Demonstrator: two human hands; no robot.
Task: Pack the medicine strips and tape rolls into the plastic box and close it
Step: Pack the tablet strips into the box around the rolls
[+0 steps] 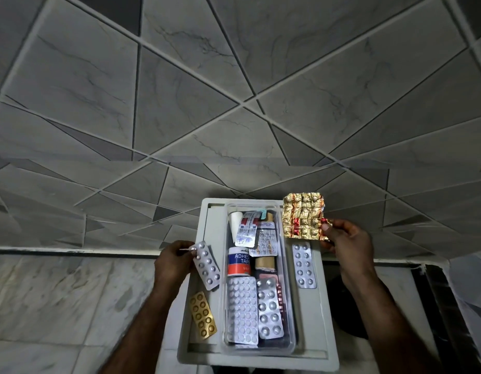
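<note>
A clear plastic box [290, 314] stands open on a white tray [318, 344]. Inside it lie several silver medicine strips, an adhesive tape roll [238, 261] with a blue and red label, and a brown tape roll [265, 263]. My left hand [172, 261] holds a silver blister strip [207, 265] just left of the box. My right hand [347, 237] pinches a crumpled gold and red strip [302, 218] above the box's right rim. A gold strip [203, 315] lies on the tray's left side, and another silver strip [304, 265] lies on its right side.
The tray rests on a marble counter [58, 300] against a grey tiled wall [234, 103]. A dark round object [341, 314] sits to the right of the tray. No lid is visible.
</note>
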